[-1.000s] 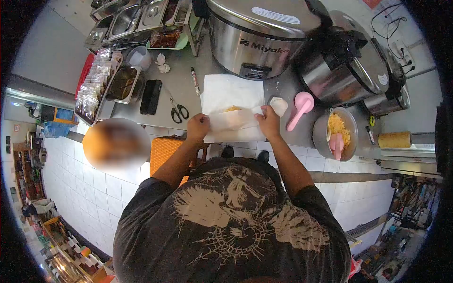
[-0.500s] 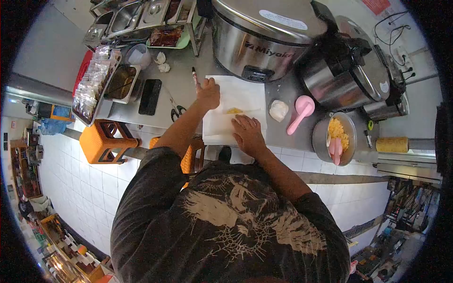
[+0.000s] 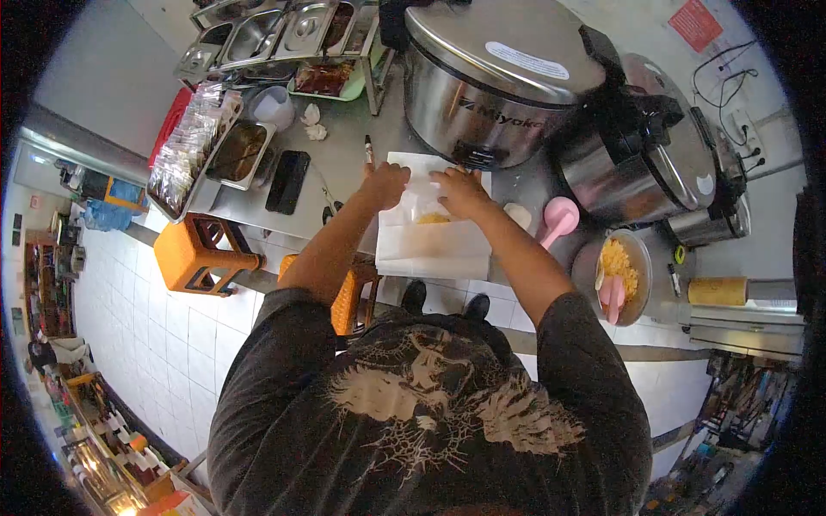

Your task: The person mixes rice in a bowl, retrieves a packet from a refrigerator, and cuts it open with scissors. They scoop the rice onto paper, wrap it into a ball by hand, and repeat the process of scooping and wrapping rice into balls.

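A white paper sheet [image 3: 433, 256] lies on the steel table in front of me, and a small flat patch of yellow food [image 3: 433, 218] shows on it, partly veiled by a pale layer. Over the sheet's upper left part, my left hand [image 3: 385, 185] is closed with its fingers curled on the paper. My right hand [image 3: 460, 191] is on the upper right part, its fingers bent and pinching at the paper. A marker [image 3: 369, 150] stands out just beyond my left hand. Right of my right wrist is a crumpled white lump [image 3: 518, 215], partly hidden by my forearm.
A big steel cooker [image 3: 490, 95] stands behind the paper, a second cooker [image 3: 632, 172] to its right. A pink scoop [image 3: 559, 218] and a bowl of yellow food [image 3: 638, 297] are at right. At left lie a phone [image 3: 287, 182] and a tray of packets [image 3: 194, 142].
My right hand has moved up from the near side of the yellow food to the paper's upper part. The left hand stays near the upper left. The whole view has shifted slightly.
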Tool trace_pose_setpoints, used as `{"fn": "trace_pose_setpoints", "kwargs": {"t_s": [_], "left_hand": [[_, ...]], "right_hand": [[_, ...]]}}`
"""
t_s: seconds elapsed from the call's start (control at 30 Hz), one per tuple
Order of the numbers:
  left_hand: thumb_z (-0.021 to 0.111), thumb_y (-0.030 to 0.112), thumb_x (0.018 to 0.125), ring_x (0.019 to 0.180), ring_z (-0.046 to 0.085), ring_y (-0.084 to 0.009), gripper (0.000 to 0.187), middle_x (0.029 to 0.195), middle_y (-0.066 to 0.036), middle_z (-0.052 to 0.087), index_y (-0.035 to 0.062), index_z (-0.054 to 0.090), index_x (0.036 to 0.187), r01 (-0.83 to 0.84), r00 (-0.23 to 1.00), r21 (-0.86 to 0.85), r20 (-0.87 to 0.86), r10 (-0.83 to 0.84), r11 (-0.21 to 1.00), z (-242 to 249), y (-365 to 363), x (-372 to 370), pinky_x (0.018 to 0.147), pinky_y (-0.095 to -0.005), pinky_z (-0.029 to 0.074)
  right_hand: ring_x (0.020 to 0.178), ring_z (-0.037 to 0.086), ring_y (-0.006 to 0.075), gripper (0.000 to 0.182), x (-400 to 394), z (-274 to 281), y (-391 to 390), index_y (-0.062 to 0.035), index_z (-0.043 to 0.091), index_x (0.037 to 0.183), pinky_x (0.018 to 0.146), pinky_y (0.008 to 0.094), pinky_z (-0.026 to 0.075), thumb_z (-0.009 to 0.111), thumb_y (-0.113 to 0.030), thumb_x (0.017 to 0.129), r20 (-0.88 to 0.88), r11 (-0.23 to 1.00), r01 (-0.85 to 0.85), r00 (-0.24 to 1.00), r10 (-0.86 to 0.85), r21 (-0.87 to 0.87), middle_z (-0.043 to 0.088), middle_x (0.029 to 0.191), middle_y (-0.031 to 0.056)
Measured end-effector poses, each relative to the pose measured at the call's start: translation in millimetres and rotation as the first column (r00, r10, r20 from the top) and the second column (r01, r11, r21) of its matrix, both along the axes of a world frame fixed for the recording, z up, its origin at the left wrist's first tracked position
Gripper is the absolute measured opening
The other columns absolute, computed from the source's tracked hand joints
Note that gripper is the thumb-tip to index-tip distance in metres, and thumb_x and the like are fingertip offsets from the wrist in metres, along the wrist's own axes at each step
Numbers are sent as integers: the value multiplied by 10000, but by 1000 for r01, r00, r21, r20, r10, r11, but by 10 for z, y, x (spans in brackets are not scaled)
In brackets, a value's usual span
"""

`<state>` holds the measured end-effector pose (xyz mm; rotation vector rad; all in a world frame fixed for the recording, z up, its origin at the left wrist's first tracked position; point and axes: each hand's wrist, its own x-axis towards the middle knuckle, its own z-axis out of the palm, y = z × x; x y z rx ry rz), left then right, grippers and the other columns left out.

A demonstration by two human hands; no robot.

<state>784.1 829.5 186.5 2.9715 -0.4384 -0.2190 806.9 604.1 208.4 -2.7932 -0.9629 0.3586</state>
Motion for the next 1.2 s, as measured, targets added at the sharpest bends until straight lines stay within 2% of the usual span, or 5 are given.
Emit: {"fn": "trace_pose_setpoints", "kwargs": {"t_s": [0.3,0.47,0.63,0.9,1.2], "left_hand": [[645,143,848,1004,606,-285,86,986,-75,637,102,630,923,232,964,-238,189,-189,943,477,112,-1038,926,-521,425],[632,73,798,1333,453,-314,365,1345,-123,547,60,617,1163,103,968,-205,247,-50,973,590,-379,-1380,1118,-523,326],[527,126,841,1504,187,-367,770,1613,-209,208,-42,229,1531,39,989,-98,143,-25,994,7,-1049,-1546,1190,-586,179],[481,153,885,1509,111,-434,786,1616,-274,129,-46,108,1548,-281,956,-442,-48,290,852,-340,-960,-1764,1176,-626,117],[538,203,876,1512,-10,-451,765,1636,-251,0,27,219,1549,-340,936,-169,-162,314,925,-349,-793,-1707,1101,-755,74]], "right_hand": [[1297,516,243,349,-583,-10,-502,-116,662,1216,1181,483,286,554,-130,884,263,899,-420,887,379,123,620,1304,60],[1296,526,274,384,-966,-229,-572,-60,635,1249,1165,474,337,554,-100,876,223,925,-294,944,242,243,602,1348,86],[1328,483,349,440,-1217,-348,-504,14,549,1332,1146,503,349,551,-134,918,71,905,-101,994,78,414,539,1400,185],[1443,283,437,738,-1559,-503,-435,87,245,1499,1175,612,158,526,-370,991,54,940,170,980,-194,297,315,1545,271],[1516,34,415,911,-1496,-239,-381,84,258,1506,1074,788,33,608,-511,912,-48,984,179,983,-178,9,92,1639,214]]}}
